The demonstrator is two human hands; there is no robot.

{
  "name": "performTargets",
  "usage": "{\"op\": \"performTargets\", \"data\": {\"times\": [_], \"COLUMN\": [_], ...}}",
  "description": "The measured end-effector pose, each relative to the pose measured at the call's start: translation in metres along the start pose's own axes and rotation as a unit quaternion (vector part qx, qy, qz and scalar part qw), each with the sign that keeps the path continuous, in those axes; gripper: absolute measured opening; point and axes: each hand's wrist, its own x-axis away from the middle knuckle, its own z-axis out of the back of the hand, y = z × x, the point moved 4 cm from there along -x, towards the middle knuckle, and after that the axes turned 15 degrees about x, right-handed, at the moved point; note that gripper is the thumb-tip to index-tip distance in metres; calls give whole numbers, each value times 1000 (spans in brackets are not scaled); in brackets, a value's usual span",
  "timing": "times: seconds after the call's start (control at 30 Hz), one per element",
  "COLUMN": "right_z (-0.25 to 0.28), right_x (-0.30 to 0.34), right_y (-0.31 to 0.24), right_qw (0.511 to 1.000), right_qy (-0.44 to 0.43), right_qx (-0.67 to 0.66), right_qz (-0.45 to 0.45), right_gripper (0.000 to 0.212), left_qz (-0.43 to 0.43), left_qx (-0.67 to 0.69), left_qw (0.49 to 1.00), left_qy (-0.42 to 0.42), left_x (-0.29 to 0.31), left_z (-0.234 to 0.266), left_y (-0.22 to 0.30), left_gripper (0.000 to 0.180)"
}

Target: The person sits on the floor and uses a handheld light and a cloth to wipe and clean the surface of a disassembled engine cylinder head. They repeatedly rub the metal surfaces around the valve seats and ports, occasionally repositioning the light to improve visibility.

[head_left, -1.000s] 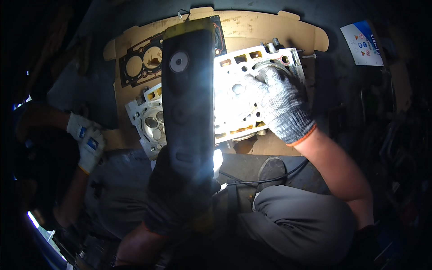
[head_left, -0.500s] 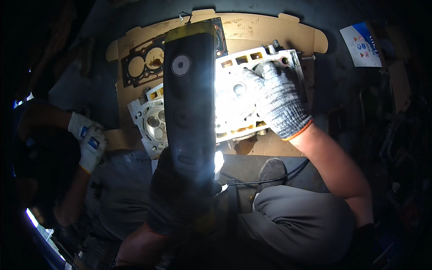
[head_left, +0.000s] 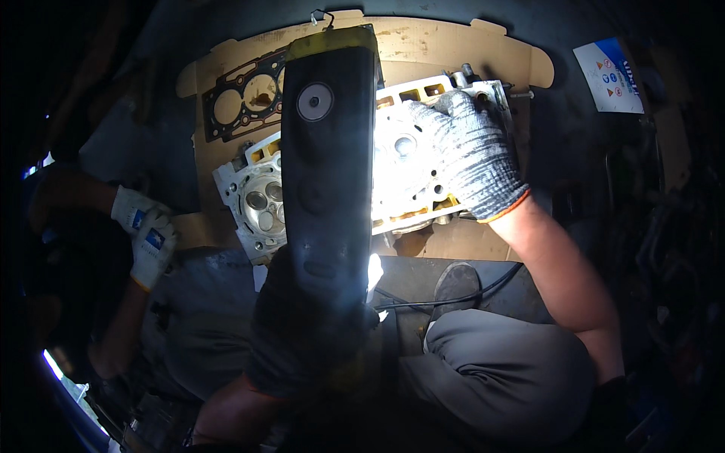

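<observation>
A bright work light (head_left: 330, 158), a long black body with a yellow end, stands across the middle of the view. My left hand (head_left: 291, 325), in a dark glove, is closed around its lower part; its fingers are mostly in shadow. Behind it lies a metal cylinder head (head_left: 260, 189), tilted up to the right, its round chambers and valves facing up. My right hand (head_left: 479, 155), in a grey-and-white knit glove with an orange cuff, rests on its right end. The fingers are bent and partly apart, their tips lost in glare. Behind the light lies a head gasket (head_left: 240, 89).
Flattened cardboard (head_left: 423, 41) lies under the parts. At the left, a co-worker's white-gloved hands (head_left: 151, 238) are together. A black cable (head_left: 430, 303) runs near a shoe (head_left: 457, 285). A printed white-and-blue box (head_left: 608, 75) stands at the far right.
The work light has shifted a little to the right and up in view, uncovering more of the left chamber. My right hand stays on the right end, slightly farther right in the picture.
</observation>
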Motion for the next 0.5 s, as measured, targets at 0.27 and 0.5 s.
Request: {"op": "performTargets", "data": {"times": [0.27, 0.5], "right_z": [10, -16], "right_x": [35, 57], "right_y": [11, 17], "right_qw": [911, 961], "right_qy": [-73, -65], "right_qx": [-393, -229], "right_qz": [-106, -142], "right_gripper": [34, 47], "left_qz": [17, 6], "left_qx": [-11, -16], "left_qw": [1000, 999], "left_qy": [-23, -39], "left_x": [15, 21], "left_z": [1, -3], "left_y": [-12, -16], "left_gripper": [51, 52]}}
